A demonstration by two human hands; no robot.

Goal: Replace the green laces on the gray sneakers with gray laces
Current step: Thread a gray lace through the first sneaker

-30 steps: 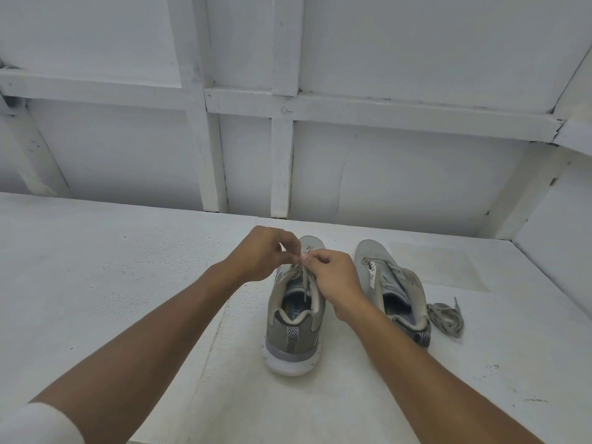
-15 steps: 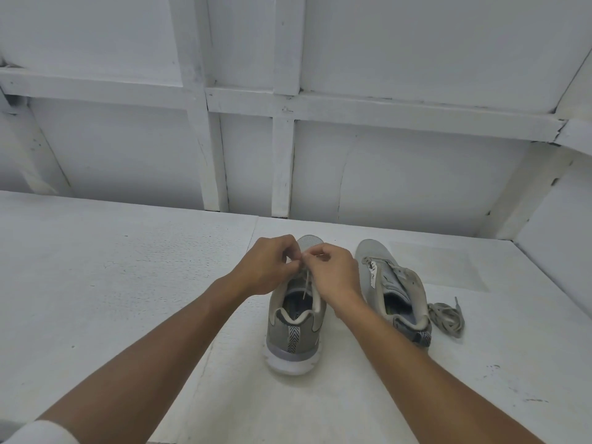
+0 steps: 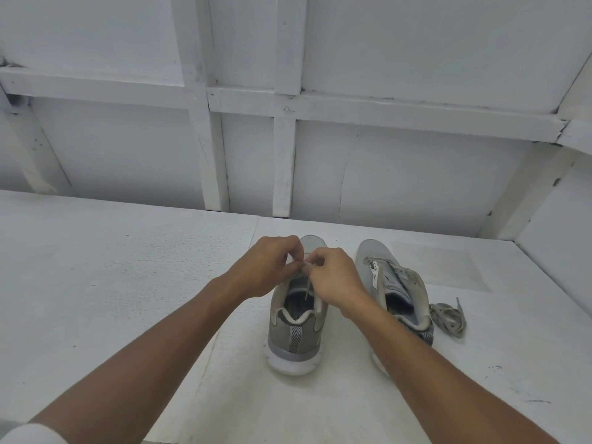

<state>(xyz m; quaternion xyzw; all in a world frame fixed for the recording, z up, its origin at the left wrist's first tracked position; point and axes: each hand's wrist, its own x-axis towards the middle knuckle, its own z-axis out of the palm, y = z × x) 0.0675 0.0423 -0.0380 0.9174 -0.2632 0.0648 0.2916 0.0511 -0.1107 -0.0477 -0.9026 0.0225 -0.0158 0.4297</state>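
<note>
While left hand [image 3: 269, 267] and right hand [image 3: 336, 277] meet above the sneaker [image 3: 296, 331], both pinch one lace [image 3: 307, 288].
Fingertips curled tight on it; tail dangles just below them. Colour unclear, probably gray. Limp, light; pinch near the stiff tip.

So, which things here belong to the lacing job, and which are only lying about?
Job: left hand and right hand, both pinching a lace; the sneaker under them; the second sneaker; the loose laces beside it.
Only there: white table, wall beams.
</note>
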